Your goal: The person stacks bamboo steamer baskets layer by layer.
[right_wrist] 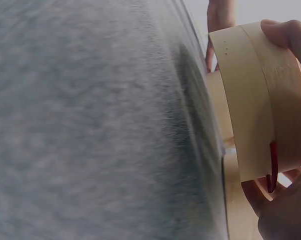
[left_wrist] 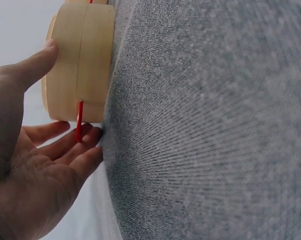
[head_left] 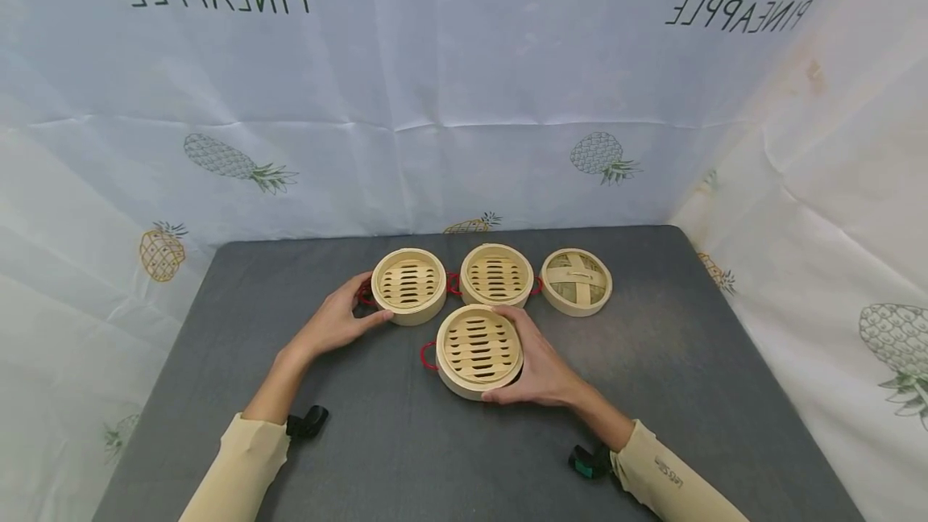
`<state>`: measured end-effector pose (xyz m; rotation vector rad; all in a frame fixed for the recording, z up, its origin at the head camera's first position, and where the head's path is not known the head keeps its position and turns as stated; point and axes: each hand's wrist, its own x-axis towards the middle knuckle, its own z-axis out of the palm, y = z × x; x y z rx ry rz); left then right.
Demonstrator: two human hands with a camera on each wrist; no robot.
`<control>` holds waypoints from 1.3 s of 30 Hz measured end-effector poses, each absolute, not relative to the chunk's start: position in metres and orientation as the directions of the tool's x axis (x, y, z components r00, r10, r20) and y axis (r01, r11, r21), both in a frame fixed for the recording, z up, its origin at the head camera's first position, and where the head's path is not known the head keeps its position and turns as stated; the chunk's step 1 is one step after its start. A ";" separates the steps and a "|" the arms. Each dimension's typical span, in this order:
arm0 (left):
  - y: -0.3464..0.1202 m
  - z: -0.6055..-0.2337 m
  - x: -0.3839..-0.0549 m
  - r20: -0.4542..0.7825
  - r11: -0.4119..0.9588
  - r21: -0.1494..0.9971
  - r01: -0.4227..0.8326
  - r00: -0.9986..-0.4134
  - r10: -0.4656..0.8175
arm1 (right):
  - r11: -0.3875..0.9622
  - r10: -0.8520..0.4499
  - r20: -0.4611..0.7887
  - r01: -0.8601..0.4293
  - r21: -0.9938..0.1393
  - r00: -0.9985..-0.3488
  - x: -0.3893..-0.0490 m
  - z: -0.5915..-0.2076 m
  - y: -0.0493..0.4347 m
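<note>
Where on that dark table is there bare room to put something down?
Bare table lies between the left sleeve and right sleeve, on the near side of the front steamer; another patch runs from the lid to the table's right edge. It's crowded around the middle steamer, hemmed in by the lid, front steamer and left steamer.

On my feeds both forearms slant forward and inward. The left hand [head_left: 346, 321] cups a rounded hold, its thumb [left_wrist: 34, 69] stretched away from the fingers [left_wrist: 85, 162], which bend at their joints. The right hand [head_left: 538, 362], farther from the head view's left edge, clasps firmly, thumb nearer the body, fingertips on the far side.
</note>
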<state>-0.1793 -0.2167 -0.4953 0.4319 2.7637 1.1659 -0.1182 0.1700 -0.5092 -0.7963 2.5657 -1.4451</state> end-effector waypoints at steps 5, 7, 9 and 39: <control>-0.215 -0.494 -0.179 0.007 0.662 0.717 0.217 -0.953 0.304 | 0.400 -0.483 0.192 -0.410 -0.819 -0.854 -0.122 -0.500 0.169; -0.215 -0.494 -0.180 0.006 0.661 0.718 0.216 -0.952 0.305 | 0.395 -0.483 0.207 -0.424 -0.815 -0.850 -0.124 -0.497 0.170; -0.215 -0.494 -0.180 0.005 0.662 0.717 0.216 -0.952 0.305 | 0.381 -0.487 0.227 -0.439 -0.814 -0.844 -0.126 -0.493 0.170; -0.216 -0.496 -0.180 0.005 0.660 0.720 0.214 -0.953 0.303 | 0.361 -0.471 0.260 -0.454 -0.815 -0.843 -0.146 -0.463 0.156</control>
